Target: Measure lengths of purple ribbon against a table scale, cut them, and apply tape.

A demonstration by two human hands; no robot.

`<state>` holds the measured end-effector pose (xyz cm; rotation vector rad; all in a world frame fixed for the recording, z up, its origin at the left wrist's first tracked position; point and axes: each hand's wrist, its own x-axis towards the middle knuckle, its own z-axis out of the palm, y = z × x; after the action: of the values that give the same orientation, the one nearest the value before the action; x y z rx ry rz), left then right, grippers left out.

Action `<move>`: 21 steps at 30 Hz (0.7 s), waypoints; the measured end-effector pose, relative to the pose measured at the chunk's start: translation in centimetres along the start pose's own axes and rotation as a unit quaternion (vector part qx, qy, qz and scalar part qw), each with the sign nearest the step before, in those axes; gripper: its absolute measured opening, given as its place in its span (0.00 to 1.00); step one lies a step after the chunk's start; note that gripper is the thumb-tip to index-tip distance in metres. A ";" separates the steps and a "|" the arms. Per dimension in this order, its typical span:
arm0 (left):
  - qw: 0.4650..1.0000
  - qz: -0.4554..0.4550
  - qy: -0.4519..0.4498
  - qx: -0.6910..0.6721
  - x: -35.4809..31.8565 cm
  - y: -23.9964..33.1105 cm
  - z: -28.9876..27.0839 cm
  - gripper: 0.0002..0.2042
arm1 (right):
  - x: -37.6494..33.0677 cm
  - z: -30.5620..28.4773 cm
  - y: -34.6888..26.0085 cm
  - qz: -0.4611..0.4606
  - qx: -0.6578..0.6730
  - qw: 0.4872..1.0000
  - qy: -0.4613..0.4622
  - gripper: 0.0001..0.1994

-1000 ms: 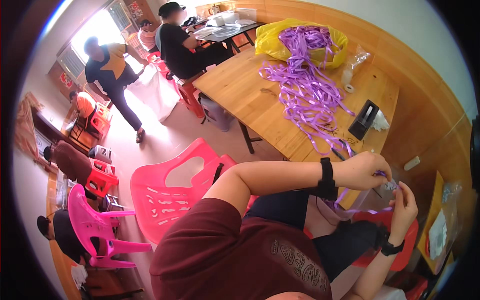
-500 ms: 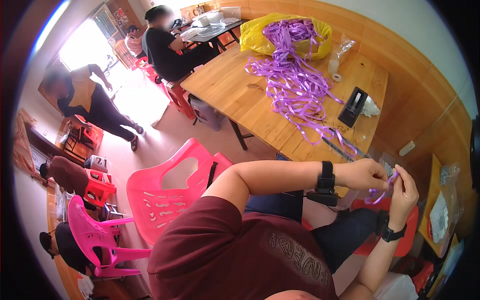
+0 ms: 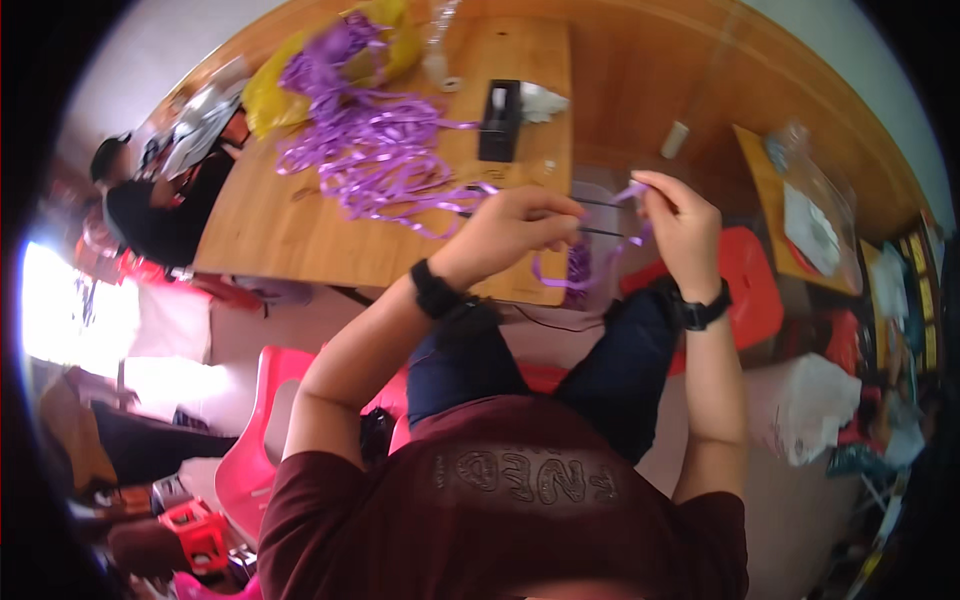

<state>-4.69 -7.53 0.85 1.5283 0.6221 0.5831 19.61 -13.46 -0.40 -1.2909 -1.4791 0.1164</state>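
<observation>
1. Left hand point(image 3: 515, 225): fingers curled shut, pinching a thin dark rod point(image 3: 600, 231) and a strand of purple ribbon point(image 3: 590, 262), just off the near edge of the wooden table point(image 3: 300, 235). Black band on that wrist.
2. Right hand point(image 3: 680, 225): fingers bent close together, nipping the other end of the same ribbon at its tip, level with the left hand and a short way apart from it. Black watch on that wrist.
3. Ribbon between the hands: flat, glossy, narrow, sagging in a loose loop down toward the knees; exact wrap around the rod too blurred to tell.
4. Heap of purple ribbon point(image 3: 370, 150): tangled, shiny, curling strips spread across the middle of the table and trailing to the near edge by the left hand.
5. Yellow bag point(image 3: 265, 95): crinkled plastic at the far left corner of the table, more ribbon spilling from it.
6. Black box point(image 3: 500, 120): oblong, matte, upright near the right edge of the table.
7. Table top: smooth, warm-toned wood, straight-edged.
8. Red stool point(image 3: 750, 285): moulded plastic, beneath the right forearm.
9. Pink chair point(image 3: 255, 460): slatted plastic, low at the left.
</observation>
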 end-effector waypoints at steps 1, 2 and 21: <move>1.000 0.002 -0.018 -0.005 0.2 -0.1 0.0 0.13 | -0.1 -0.4 -0.3 0.034 -0.009 0.999 -0.037 0.11; 1.000 -0.005 -0.016 -0.004 0.3 -0.3 0.0 0.13 | -0.3 -0.4 0.0 0.026 -0.011 0.999 -0.030 0.11; 0.988 0.143 0.061 0.001 0.0 -1.5 1.8 0.09 | -1.8 -1.0 0.5 0.058 0.029 0.998 0.010 0.09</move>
<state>-3.45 -8.78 -0.74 1.6042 0.4987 0.9004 20.27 -15.12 -1.49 -1.3272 -1.3745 0.2197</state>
